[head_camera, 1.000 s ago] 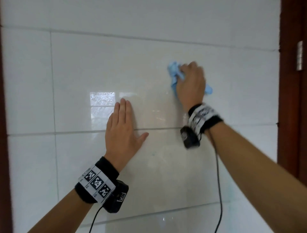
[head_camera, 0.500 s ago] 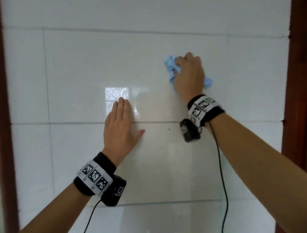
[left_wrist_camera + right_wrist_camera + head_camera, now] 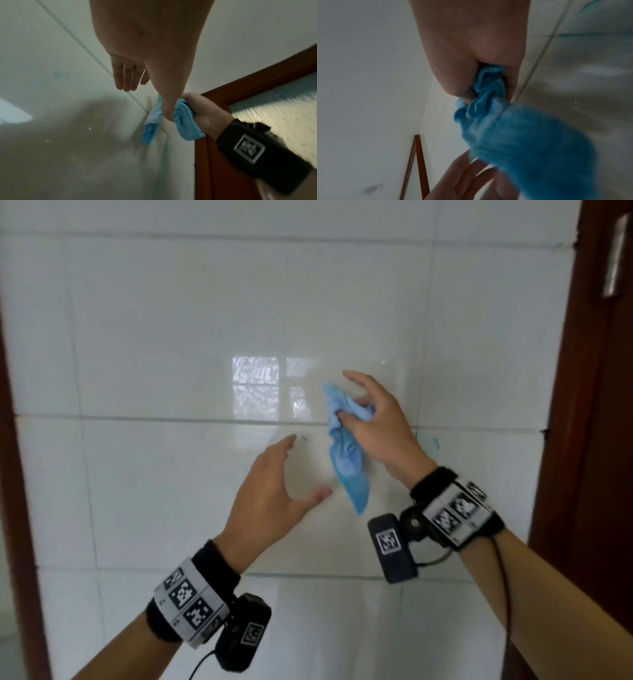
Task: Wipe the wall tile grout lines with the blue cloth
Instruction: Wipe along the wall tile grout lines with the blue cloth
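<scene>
Right now the right hand (image 3: 378, 433) pinches the soft blue microfibre cloth (image 3: 346, 453) near its upper end, thumb and curled fingers bunching it into a rope while the index finger sticks out free; the rest of the cloth hangs loose below the fist, in front of the glossy white ceramic wall tiles (image 3: 154, 337). Looks like a regrip rather than a wipe stroke: cloth is off the wall or barely brushing it, can't tell which from the head view

Left hand (image 3: 270, 501) is open, fingers straight and together, thumb spread, palm turned toward the dangling end, close beside it and not gripping. Left wrist view puts the thumb right against the cloth (image 3: 186, 121), contact unclear. Likely positioned to catch the tail and help refold a fresh pad

Horizontal grey grout line (image 3: 137, 418) runs just behind the right hand's knuckles, so the work zone is right there. A faint teal smear (image 3: 433, 445) sits on the tile to the right of the wrist, near the joint

Materials: tile is hard, slick and reflective, a window glare shows on it; grout is a thin recessed seam, so a bunched edge should reach in better than a flat pad. Cloth is fluffy and limp, holds creases only where squeezed. Dark red-brown wooden door frame (image 3: 582, 405) borders the tiles on the right
</scene>
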Available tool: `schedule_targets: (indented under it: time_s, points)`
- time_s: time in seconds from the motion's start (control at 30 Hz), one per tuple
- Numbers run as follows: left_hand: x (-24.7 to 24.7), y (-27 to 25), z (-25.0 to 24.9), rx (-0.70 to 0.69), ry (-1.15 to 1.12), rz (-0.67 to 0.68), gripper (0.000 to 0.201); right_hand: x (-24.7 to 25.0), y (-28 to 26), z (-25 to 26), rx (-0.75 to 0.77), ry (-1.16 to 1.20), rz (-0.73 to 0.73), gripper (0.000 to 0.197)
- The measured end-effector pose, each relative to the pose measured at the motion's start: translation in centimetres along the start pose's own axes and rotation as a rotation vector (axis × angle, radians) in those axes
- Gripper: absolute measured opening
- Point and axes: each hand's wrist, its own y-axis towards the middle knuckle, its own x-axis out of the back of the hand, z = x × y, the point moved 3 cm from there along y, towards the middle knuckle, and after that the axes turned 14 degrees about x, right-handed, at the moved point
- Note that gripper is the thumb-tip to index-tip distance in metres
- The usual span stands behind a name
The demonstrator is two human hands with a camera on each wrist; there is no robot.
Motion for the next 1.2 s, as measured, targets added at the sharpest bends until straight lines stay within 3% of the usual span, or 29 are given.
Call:
schedule_targets:
  time_s: [0.1, 0.2, 0.3, 0.43, 0.63, 0.9, 1.1, 1.2]
  points:
    - [-2.3, -2.3, -0.9, 0.043, -0.122, 0.146, 0.097, 0.1, -4.5, 0.1, -0.069, 0.146, 0.087, 0.042]
    - [-3.9, -3.8, -0.8, 0.088, -0.263, 0.236, 0.074, 0.0, -7.7, -0.3, -0.128, 0.225, 0.031, 0.031]
    - [-4.4, -4.4, -0.2, 0.151, -0.368, 0.262, 0.054, -0.8, -10.0, -1.1, -0.235, 0.369, -0.036, 0.033]
    - [-4.2, -4.1, 1.6, 0.211, -0.44, 0.349, 0.044, -2.2, -11.9, -2.1, -0.309, 0.503, -0.086, 0.033]
    - [-1.5, -2.8, 5.3, 0.243, -0.434, 0.266, 0.024, -3.7, -14.5, -3.3, -0.258, 0.35, -0.13, 0.033]
    - [-0.7, -2.4, 7.0, 0.292, -0.389, 0.228, 0.014, -9.0, -17.7, -3.9, -0.258, 0.06, 0.007, 0.035]
    - [0.8, -0.9, 7.0, 0.19, -0.189, 0.087, 0.021, -10.7, -17.1, -2.6, -0.391, 0.451, 0.142, 0.031]
    - [1.8, 0.1, 6.9, 0.227, -0.201, 0.137, 0.022, -12.1, -16.4, -2.8, -0.307, 0.342, 0.129, 0.037]
